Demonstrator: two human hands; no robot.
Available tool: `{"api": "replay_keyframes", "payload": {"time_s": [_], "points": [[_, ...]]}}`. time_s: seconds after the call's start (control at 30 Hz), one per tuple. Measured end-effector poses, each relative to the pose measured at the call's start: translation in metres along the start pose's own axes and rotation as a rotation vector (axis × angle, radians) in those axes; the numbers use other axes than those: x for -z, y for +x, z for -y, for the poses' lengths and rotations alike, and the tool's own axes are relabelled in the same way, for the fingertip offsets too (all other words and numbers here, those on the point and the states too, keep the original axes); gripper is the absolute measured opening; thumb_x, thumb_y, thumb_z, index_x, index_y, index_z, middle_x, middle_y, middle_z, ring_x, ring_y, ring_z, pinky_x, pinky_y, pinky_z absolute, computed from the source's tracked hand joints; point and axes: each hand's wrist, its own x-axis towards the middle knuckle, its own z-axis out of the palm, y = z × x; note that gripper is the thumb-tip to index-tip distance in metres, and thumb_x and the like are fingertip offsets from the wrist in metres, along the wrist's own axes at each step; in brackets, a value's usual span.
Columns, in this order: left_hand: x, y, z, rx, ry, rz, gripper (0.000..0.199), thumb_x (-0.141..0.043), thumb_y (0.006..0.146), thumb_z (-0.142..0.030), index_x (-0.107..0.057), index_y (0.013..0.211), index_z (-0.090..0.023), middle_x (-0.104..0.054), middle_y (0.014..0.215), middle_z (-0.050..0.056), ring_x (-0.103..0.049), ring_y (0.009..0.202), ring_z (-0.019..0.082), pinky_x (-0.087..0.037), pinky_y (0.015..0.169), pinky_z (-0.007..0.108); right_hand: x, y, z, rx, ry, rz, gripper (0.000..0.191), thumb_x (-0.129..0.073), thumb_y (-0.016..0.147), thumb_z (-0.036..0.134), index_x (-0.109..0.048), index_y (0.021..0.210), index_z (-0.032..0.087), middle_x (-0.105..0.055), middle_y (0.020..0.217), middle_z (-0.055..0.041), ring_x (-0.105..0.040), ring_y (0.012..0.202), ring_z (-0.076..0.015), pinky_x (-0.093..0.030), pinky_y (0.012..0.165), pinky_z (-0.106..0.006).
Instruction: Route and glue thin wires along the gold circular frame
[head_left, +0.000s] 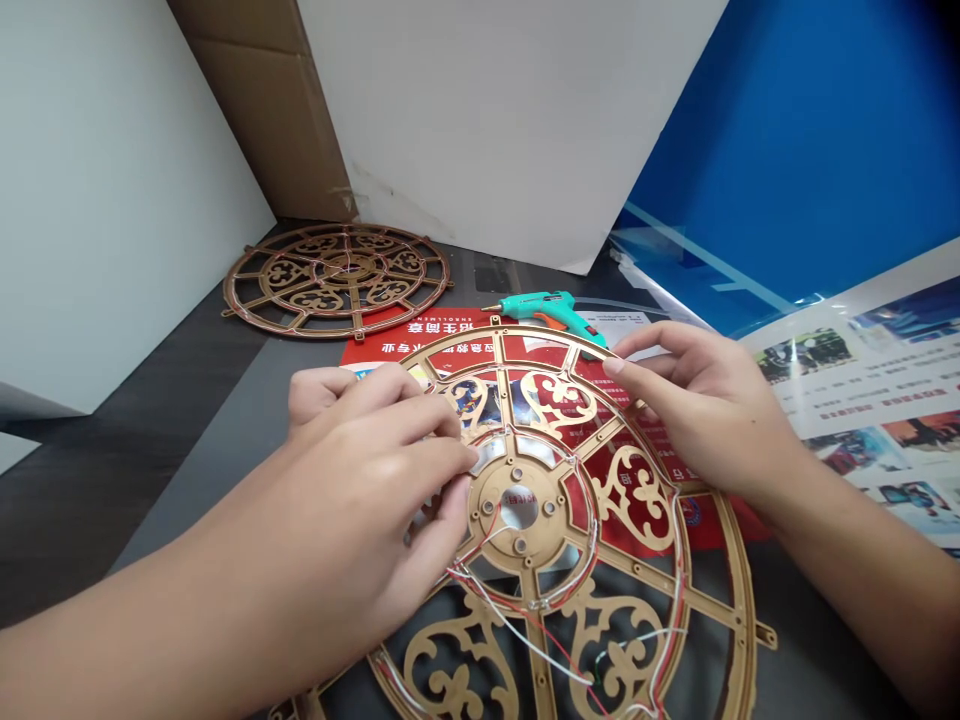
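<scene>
Far left, a dark tabletop [172, 440], its back corner against a cardboard panel [255, 100]. Near that corner, a second brown filigree wheel frame [345, 268], flat and well apart from both hands. Next, the left hand [360, 470], fingers bunched over thin wires [517, 640] just beside the hub of a wired filigree wheel frame [637, 570]; no telling whether they clamp a wire. Frame round, no long axis, tilted across the tabletop's front, hub nearer the left hand. Behind it, toward the back edge, a red poster [420, 335] and a teal hot glue gun [544, 312]. Then the right hand [697, 410], fingers spread and curled onto the upper rim. Far right, a printed sheet [847, 410].
</scene>
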Motion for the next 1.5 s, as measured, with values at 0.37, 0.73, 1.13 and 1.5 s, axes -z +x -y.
{"api": "replay_keyframes", "payload": {"time_s": [0.37,0.73,1.13,1.5], "points": [[-0.004,-0.001,0.0,0.099,-0.015,-0.083,0.032,-0.055,0.111,-0.025,-0.084,0.097,-0.025,-0.082,0.093,0.001,-0.066,0.093,0.024,-0.037,0.086,0.05,0.001,0.002,-0.004,0.001,-0.003,-0.001,0.033,-0.097,0.085,0.048,-0.073,0.096,0.028,-0.073,0.063,-0.0003,-0.055,0.047,-0.0163,-0.038,0.044,-0.03],[-0.008,-0.002,0.002,0.109,-0.043,-0.089,0.026,-0.055,0.111,-0.022,-0.079,0.101,-0.025,-0.081,0.097,0.001,-0.065,0.097,0.024,-0.04,0.089,0.048,0.001,0.001,-0.001,0.005,-0.018,0.015,0.035,-0.095,0.084,0.05,-0.071,0.096,0.027,-0.069,0.061,0.0003,-0.059,0.05,-0.0188,-0.035,0.044,-0.03],[-0.01,-0.005,0.005,0.057,-0.071,-0.121,0.029,-0.059,0.11,-0.022,-0.086,0.113,-0.031,-0.079,0.097,-0.002,-0.062,0.096,0.022,-0.036,0.085,0.043,0.001,0.002,-0.002,0.019,-0.046,0.023,0.033,-0.092,0.088,0.05,-0.07,0.097,0.027,-0.072,0.062,-0.0005,-0.061,0.051,-0.0196,-0.04,0.047,-0.031],[-0.009,-0.002,0.001,0.085,-0.105,-0.065,0.033,-0.055,0.111,-0.019,-0.086,0.114,-0.026,-0.082,0.1,0.0,-0.065,0.096,0.023,-0.037,0.086,0.044,0.0,0.001,-0.002,0.0,-0.048,0.037,0.039,-0.093,0.086,0.055,-0.069,0.098,0.028,-0.068,0.062,0.0002,-0.067,0.056,-0.0229,-0.043,0.047,-0.033]]}}
